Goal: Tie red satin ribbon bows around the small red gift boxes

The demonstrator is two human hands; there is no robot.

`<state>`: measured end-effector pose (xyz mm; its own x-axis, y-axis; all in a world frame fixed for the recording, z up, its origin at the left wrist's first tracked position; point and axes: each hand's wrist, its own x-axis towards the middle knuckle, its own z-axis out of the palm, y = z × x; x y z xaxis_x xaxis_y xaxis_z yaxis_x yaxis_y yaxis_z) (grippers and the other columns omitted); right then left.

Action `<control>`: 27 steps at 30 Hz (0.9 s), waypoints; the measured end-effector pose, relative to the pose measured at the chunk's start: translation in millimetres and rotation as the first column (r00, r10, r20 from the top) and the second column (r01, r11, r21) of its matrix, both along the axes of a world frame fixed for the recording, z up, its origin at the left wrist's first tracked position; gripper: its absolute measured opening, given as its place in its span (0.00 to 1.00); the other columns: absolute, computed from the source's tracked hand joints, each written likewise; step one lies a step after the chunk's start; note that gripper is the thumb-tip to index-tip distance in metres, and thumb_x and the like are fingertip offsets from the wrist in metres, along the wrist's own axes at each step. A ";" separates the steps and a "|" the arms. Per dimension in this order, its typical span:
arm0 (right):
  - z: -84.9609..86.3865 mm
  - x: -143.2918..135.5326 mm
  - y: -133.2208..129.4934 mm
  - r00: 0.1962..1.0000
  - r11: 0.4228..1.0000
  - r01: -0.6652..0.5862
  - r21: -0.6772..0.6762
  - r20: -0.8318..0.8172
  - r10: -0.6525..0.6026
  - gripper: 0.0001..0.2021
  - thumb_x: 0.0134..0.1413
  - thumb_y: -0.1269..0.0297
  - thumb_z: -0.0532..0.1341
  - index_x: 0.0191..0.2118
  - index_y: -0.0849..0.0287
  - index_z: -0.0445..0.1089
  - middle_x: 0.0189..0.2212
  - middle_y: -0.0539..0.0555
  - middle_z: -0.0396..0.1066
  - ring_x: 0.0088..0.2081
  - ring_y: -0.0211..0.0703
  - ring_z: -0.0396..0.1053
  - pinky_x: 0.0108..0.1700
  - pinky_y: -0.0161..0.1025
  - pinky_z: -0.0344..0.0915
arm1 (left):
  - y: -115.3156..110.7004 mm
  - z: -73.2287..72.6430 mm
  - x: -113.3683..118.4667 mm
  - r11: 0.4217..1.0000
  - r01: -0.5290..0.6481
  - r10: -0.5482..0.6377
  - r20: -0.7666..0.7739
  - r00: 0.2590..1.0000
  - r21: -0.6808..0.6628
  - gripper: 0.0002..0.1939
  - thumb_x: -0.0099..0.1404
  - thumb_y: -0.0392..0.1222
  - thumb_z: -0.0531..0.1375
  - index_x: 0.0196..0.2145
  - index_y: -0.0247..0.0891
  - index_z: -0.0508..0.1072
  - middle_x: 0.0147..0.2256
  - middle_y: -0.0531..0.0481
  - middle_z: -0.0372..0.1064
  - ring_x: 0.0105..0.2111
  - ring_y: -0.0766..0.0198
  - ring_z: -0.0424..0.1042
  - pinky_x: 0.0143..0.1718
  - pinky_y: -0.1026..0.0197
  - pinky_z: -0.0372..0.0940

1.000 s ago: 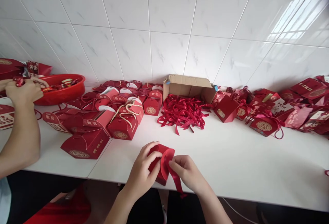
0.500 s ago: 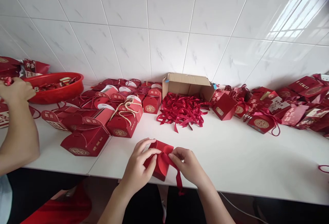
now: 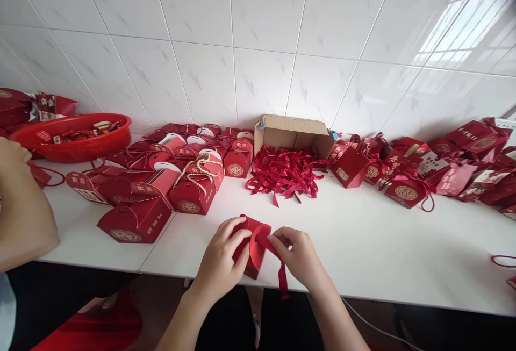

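A small red gift box [image 3: 257, 257] sits at the table's front edge, its curved top flaps folded together. My left hand [image 3: 226, 257] grips it from the left, fingers over the top and thumb on the near side. A dark red ribbon [image 3: 282, 276] comes out at a hole in the top flaps. Pinched between thumb and forefinger, the ribbon is in my right hand [image 3: 293, 249], just right of the box. Its loose end hangs over the table edge.
Behind lies a heap of red ribbons [image 3: 286, 176] spilling from a cardboard box [image 3: 296, 125]. Red gift boxes [image 3: 135, 222] crowd the left; more boxes and bags [image 3: 407, 192] line the right. A red basin [image 3: 92, 149] holds wrapped sweets. A co-worker's arm [image 3: 26, 211] is at far left.
My right hand has drawn the ribbon slightly away from the box's top. The box has turned a little under my left hand. The co-worker's arm has moved left and nearer.
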<state>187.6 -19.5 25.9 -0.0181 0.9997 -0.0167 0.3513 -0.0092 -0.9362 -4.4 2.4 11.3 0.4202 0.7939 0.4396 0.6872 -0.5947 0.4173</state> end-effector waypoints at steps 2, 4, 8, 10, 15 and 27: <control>0.9 -0.8 -0.7 1.000 1.000 -0.005 -0.007 -0.003 0.005 0.17 0.56 0.53 0.56 0.26 0.61 0.69 0.19 0.49 0.63 0.23 0.35 0.56 0.26 0.33 0.55 | -0.3 -1.8 0.7 1.000 -0.004 0.004 0.007 1.000 -0.019 0.12 0.66 0.36 0.52 0.46 0.43 0.69 0.54 0.43 0.61 0.56 0.54 0.62 0.52 0.52 0.66; 1.0 -1.6 -1.0 1.000 1.000 -0.006 -0.006 -0.005 0.006 0.16 0.56 0.54 0.57 0.27 0.62 0.69 0.19 0.49 0.63 0.23 0.35 0.56 0.26 0.32 0.55 | -0.1 -3.5 1.7 1.000 -0.013 0.013 0.012 1.000 -0.024 0.15 0.66 0.36 0.51 0.50 0.44 0.67 0.54 0.44 0.61 0.56 0.54 0.63 0.52 0.52 0.66; -1.0 -3.4 -0.6 1.000 1.000 -0.005 0.005 0.004 0.005 0.15 0.56 0.55 0.56 0.26 0.61 0.69 0.19 0.48 0.62 0.22 0.35 0.55 0.26 0.33 0.54 | 1.2 -5.2 4.1 1.000 -0.018 0.018 0.027 0.999 -0.009 0.14 0.66 0.36 0.51 0.48 0.44 0.69 0.53 0.44 0.63 0.55 0.55 0.63 0.52 0.52 0.66; -2.4 -4.3 -0.7 1.000 1.000 -0.007 0.008 0.016 0.007 0.15 0.56 0.56 0.57 0.26 0.61 0.69 0.19 0.48 0.62 0.22 0.34 0.54 0.26 0.33 0.54 | 1.5 -5.0 5.4 0.999 -0.028 0.029 0.058 0.998 -0.017 0.11 0.66 0.36 0.51 0.42 0.42 0.70 0.52 0.44 0.63 0.54 0.54 0.64 0.51 0.52 0.67; -6.0 -5.9 -1.9 0.999 1.000 -0.012 -0.004 0.043 0.013 0.15 0.57 0.55 0.56 0.26 0.59 0.68 0.19 0.48 0.63 0.23 0.36 0.57 0.27 0.34 0.56 | 0.9 -2.7 7.0 0.994 -0.036 0.048 0.112 0.992 -0.102 0.08 0.68 0.38 0.49 0.36 0.41 0.67 0.51 0.43 0.62 0.55 0.55 0.63 0.52 0.52 0.65; -2.6 -12.6 6.0 0.980 0.951 -0.162 0.263 0.156 0.123 0.10 0.61 0.60 0.55 0.45 0.52 0.69 0.53 0.58 0.63 0.59 0.52 0.56 0.58 0.55 0.53 | -2.9 15.4 7.6 0.995 0.012 0.009 0.204 0.979 -0.101 0.08 0.70 0.38 0.46 0.38 0.42 0.64 0.58 0.45 0.55 0.62 0.56 0.51 0.59 0.49 0.57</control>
